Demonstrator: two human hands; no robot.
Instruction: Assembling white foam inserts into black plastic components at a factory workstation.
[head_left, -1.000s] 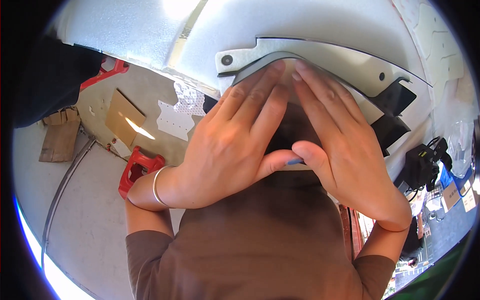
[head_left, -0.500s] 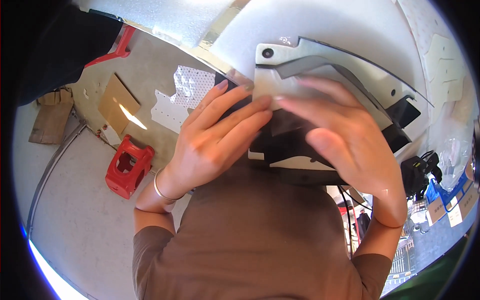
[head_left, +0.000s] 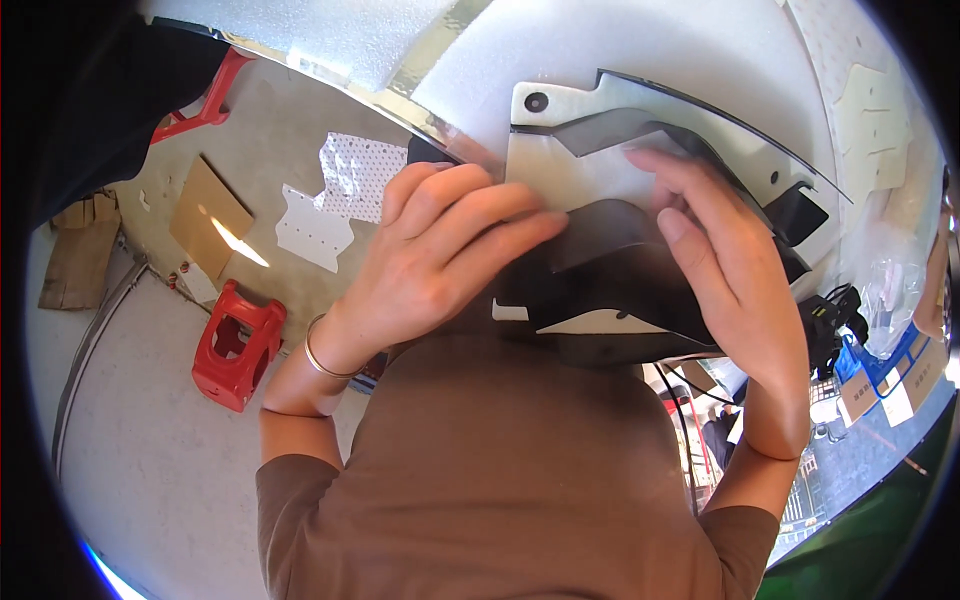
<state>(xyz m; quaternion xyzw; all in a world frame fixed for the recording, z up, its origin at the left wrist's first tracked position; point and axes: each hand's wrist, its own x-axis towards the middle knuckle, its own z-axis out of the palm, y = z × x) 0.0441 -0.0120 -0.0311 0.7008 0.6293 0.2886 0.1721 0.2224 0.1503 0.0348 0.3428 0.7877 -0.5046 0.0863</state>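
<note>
In my head view, the black-and-white panel (head_left: 610, 185) lies right of centre, in the upper half of the frame. Its long axis slopes from upper centre down toward the right; the holed tab (head_left: 553, 103) points left. The left hand (head_left: 435, 255) curls at the panel's left edge; I cannot tell whether it grips. The right hand (head_left: 735, 265) is released, thumb and fingertips parted, over the panel's right half.

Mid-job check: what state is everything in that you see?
Left hand: fingers bent, thumb hidden
Right hand: open, thumb and forefinger apart
Black-and-white panel: lying down, partly covered by hands
Red stool: unoccupied
Brown board: lying flat, partly sunlit
Bracelet: worn, left wrist
</note>
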